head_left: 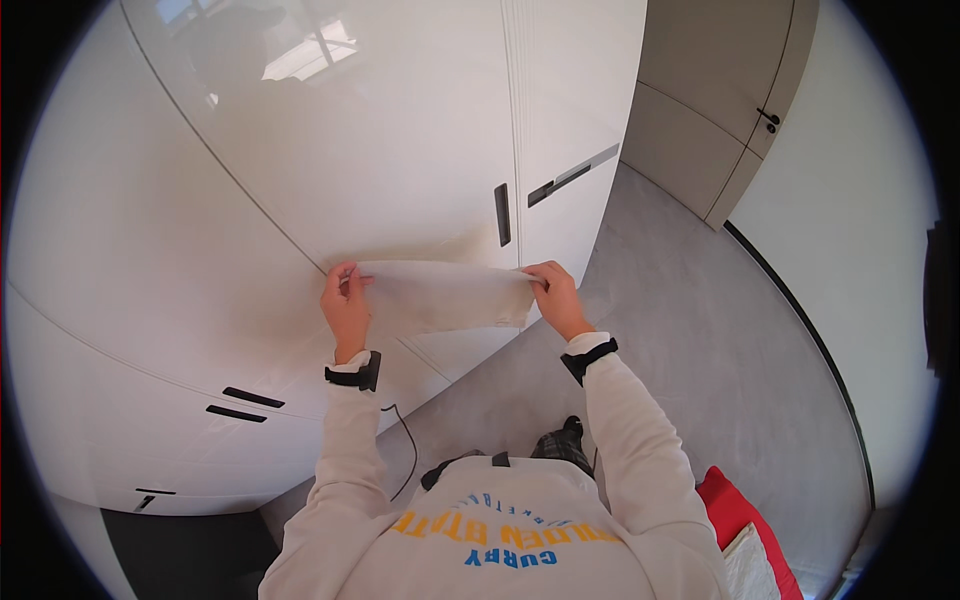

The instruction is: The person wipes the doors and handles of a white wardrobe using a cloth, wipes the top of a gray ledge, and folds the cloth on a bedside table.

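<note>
Stretched between my two hands is a thin, pale cloth (440, 295), its top edge pulled nearly straight and its lower part hanging loose. My left hand (347, 308) pinches the left top corner, thumb and fingers pressed together. At the right top corner my right hand (561, 300) grips the cloth, its thumb along the edge. Behind the cloth stands a glossy white cabinet (400, 150); whether the cloth touches its doors, I cannot tell. Each wrist carries a black strap with a small dark device.
Recessed dark handles (503, 214) sit in the cabinet doors. A grey-beige door (700, 110) stands at the far right, beyond the grey floor (690, 300). A black cable (412, 440) hangs low near my left forearm. Something red (735, 510) lies at the lower right.
</note>
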### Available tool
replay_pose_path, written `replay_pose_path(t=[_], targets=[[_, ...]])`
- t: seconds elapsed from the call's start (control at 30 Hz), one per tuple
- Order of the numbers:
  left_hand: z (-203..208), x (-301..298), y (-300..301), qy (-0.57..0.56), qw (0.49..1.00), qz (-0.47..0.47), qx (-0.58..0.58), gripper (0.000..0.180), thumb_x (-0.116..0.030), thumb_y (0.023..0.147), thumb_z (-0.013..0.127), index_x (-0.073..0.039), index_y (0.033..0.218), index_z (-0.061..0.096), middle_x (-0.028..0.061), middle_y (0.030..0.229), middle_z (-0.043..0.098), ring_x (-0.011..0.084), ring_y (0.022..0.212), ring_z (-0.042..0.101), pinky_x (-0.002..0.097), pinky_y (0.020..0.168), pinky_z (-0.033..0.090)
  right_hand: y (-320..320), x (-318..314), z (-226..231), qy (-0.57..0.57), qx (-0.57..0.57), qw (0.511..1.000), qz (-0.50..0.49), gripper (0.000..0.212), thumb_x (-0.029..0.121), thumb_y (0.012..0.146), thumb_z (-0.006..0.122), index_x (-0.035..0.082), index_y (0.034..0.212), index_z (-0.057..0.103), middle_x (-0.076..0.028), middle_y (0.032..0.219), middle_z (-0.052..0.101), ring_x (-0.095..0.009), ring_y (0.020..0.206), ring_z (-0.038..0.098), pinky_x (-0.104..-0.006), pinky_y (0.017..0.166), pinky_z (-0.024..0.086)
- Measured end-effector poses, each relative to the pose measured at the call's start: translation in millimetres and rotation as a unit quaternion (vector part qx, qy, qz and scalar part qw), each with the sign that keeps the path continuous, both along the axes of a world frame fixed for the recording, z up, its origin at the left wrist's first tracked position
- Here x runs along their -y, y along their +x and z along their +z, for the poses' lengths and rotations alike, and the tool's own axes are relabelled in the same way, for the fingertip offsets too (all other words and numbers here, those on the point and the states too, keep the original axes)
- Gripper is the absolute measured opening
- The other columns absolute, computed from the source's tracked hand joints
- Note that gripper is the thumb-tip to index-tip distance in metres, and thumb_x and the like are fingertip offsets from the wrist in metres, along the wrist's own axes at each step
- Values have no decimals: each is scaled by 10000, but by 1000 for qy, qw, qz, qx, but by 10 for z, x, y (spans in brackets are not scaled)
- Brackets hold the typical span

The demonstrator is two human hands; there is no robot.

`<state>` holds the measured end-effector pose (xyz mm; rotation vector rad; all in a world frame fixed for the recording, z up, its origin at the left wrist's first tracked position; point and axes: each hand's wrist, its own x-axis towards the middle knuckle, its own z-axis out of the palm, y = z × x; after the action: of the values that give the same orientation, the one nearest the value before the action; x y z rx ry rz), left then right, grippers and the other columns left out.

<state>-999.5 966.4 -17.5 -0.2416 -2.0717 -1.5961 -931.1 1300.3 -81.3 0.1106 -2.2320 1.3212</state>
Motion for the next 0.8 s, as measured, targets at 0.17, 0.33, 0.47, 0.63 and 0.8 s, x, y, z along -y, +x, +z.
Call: replay_pose_path(t=[0.17,0.33,0.47,0.63,0.8], targets=[[241,-663,-14,-3,997,47,53,128,-89,961,548,7,1039,581,70,895,614,172,734,689,244,635,482,-332,-697,54,-34,-4,999,12,208,-31,810,581,26,967,705,-129,829,636,-255,688,603,-323,660,497],[288,-1196,-182,2,997,80,2,129,-71,961,543,4,1063,571,75,942,610,177,775,683,257,696,498,-569,-1290,181,-58,43,996,58,241,-14,842,593,40,1049,705,-104,923,687,-151,671,584,-276,641,489],[270,-1558,-283,-64,995,69,-18,206,-25,948,547,13,1151,548,109,1072,623,196,945,670,280,821,506,-733,-1609,170,-80,27,994,67,262,-38,856,578,26,1083,691,-110,943,692,-141,687,593,-272,651,495],[343,-1976,-413,-52,996,46,-64,312,23,929,541,23,1240,521,134,1141,610,218,1055,636,310,910,494,-978,-1814,358,-161,-48,986,3,306,-56,834,585,-2,1127,654,-137,991,672,-203,790,659,-295,728,525],[356,-2167,-592,-53,987,56,-140,381,42,908,548,21,1286,502,155,1176,598,246,1096,619,347,953,487,-1345,-1837,624,-96,-133,985,-58,320,-34,831,616,-13,1150,632,-141,1033,640,-203,804,654,-292,742,525]])
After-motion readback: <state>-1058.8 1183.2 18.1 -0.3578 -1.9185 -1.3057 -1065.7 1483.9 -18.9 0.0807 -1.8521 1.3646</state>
